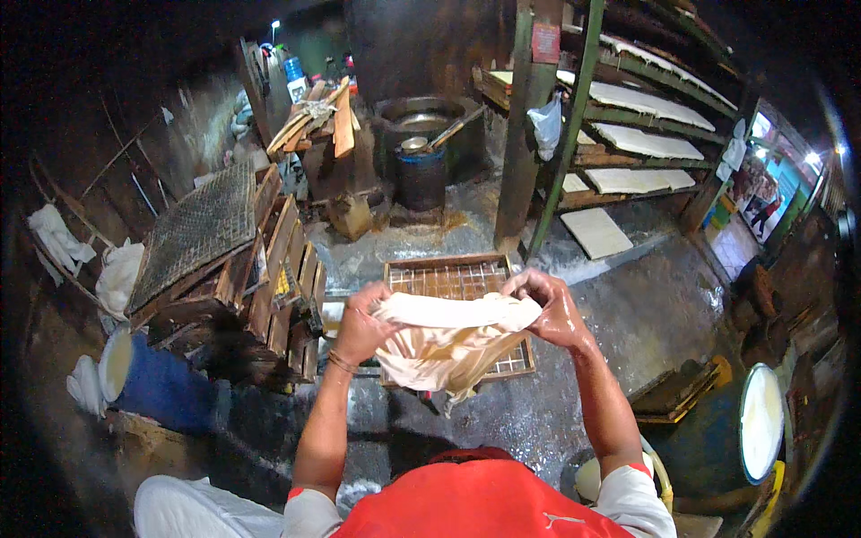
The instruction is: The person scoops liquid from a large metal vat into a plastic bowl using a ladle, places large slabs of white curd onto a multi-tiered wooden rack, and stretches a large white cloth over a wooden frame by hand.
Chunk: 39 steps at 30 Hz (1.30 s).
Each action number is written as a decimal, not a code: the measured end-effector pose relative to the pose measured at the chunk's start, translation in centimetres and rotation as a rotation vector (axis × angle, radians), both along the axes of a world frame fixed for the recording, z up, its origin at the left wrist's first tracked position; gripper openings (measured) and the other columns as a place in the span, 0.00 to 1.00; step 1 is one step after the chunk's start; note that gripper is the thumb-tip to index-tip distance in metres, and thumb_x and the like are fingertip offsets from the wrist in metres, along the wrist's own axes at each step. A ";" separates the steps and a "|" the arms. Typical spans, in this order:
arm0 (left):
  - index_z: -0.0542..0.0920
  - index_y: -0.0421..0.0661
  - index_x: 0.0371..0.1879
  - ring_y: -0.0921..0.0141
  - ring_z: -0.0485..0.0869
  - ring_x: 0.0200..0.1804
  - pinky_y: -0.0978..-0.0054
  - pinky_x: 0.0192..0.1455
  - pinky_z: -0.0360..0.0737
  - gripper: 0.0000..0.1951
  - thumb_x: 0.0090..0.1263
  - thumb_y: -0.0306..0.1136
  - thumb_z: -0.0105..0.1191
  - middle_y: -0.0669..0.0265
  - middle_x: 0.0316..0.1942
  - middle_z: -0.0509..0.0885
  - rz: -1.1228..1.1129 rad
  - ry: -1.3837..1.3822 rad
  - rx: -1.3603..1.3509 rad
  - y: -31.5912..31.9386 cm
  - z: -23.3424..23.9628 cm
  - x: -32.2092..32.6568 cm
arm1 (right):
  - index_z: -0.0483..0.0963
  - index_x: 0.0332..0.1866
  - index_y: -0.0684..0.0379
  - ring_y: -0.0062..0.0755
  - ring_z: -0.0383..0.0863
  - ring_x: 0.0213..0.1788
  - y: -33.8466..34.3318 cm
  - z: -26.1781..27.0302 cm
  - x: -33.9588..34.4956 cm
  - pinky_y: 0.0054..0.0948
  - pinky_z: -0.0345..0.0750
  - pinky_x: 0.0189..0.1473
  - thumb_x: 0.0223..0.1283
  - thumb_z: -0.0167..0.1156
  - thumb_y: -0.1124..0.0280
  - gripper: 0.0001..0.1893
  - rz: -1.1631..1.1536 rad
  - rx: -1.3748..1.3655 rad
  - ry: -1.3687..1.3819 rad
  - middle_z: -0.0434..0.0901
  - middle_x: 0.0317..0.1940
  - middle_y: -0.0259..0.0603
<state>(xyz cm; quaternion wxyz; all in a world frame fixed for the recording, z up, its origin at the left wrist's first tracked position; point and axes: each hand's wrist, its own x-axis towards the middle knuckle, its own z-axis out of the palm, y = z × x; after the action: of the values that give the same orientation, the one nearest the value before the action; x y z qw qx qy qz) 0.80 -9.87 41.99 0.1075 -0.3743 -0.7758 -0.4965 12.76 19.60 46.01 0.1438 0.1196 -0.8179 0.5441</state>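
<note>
A wet cream-coloured cloth [451, 336] hangs bunched between my two hands, its upper edge drawn out sideways and its lower folds drooping. My left hand [366, 323], with thin bands at the wrist, grips the cloth's left end. At the right end, my right hand [548, 306] pinches it between thumb and fingers; that hand and forearm look wet. Below the cloth lies a wooden frame with a wire grid [444, 272], partly hidden by it.
Stacked wooden crates [282, 269] with a mesh-covered frame [202, 222] stand at left, near a blue barrel [168, 376]. White slabs [646, 141] fill racks at upper right; another slab [595, 232] lies below. A filled drum [761, 424] stands at right. Ahead is a large vat [424, 114].
</note>
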 end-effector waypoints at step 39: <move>0.69 0.45 0.21 0.82 0.68 0.29 0.83 0.34 0.68 0.15 0.59 0.26 0.66 0.73 0.24 0.74 -0.034 -0.162 0.480 1.1 7.9 1.9 | 0.78 0.44 0.62 0.15 0.76 0.37 0.8 4.5 0.7 0.21 0.74 0.40 0.61 0.63 0.65 0.12 -0.082 0.113 -0.064 0.80 0.33 0.30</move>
<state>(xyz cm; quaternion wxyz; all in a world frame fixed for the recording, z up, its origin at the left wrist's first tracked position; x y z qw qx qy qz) 2.65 -8.82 49.90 0.1223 -0.3100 -0.6354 -0.6965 13.47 20.40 50.53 0.1328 0.0767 -0.8555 0.4945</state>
